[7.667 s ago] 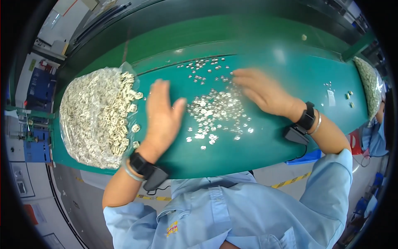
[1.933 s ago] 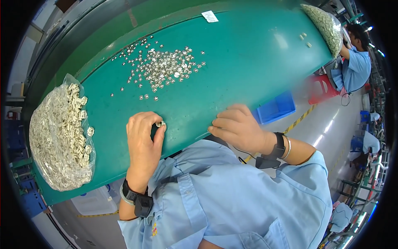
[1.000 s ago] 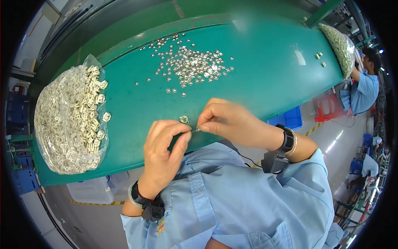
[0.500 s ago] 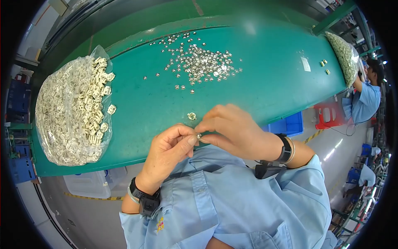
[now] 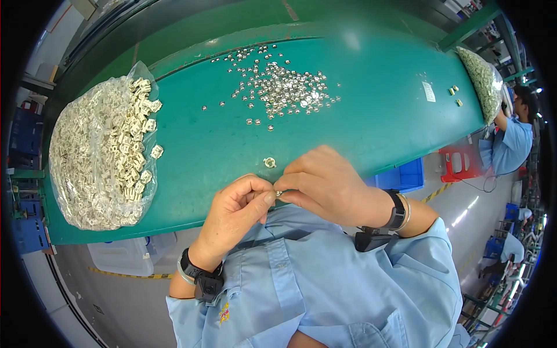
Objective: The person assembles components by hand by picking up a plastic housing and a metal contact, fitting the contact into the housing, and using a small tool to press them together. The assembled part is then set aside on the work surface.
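Both hands meet over the near edge of the green table point(image 5: 203, 151). My left hand point(image 5: 235, 211) pinches a small shiny metal piece point(image 5: 278, 193) between thumb and forefinger. From the other side, my right hand point(image 5: 325, 188) grips the same piece with its fingertips. Most of it is hidden by the fingers, so its exact shape does not show. Just beyond the fingertips, a single cream, ring-like part point(image 5: 269, 163) lies on the table. Farther back spreads a loose pile of small silvery metal pieces point(image 5: 293, 90).
At the left, a clear plastic bag point(image 5: 87, 156) spills cream plastic parts point(image 5: 136, 145). Another full bag point(image 5: 479, 75) stands at the far right, near a seated person in blue point(image 5: 513, 136). A blue bin point(image 5: 400, 176) and a red stool point(image 5: 458, 163) are beyond the table's right edge.
My right fingers have closed in more tightly around the small metal piece. Otherwise the hands stay nearly in place; the view has shifted slightly.
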### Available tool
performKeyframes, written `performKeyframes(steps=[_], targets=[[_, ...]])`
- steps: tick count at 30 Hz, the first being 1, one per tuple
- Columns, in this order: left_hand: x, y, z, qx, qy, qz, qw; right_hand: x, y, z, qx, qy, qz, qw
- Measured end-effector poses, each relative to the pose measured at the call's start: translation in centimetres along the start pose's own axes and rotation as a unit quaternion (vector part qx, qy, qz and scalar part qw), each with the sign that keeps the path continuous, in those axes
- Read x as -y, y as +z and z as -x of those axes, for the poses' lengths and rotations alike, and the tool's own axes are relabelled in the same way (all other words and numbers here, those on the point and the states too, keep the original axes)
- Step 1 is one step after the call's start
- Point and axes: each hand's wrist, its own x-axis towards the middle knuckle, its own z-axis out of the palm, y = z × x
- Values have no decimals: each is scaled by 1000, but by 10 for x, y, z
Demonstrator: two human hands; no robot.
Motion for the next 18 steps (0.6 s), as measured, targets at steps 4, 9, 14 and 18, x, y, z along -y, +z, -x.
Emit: performKeyframes(steps=[4,9,14,18], targets=[[-5,1,2,-9,-19,7,1000,-3,3,0,-18,2,-20,1000],[-5,-3,5,-36,2,-6,999,-6,1,-2,-18,14,-14,1000],[4,-9,1,-148,148,-169,963,-12,3,-4,-28,24,6,999],[0,-17,-13,-177,271,-395,860,-18,4,-7,-31,30,19,999]])
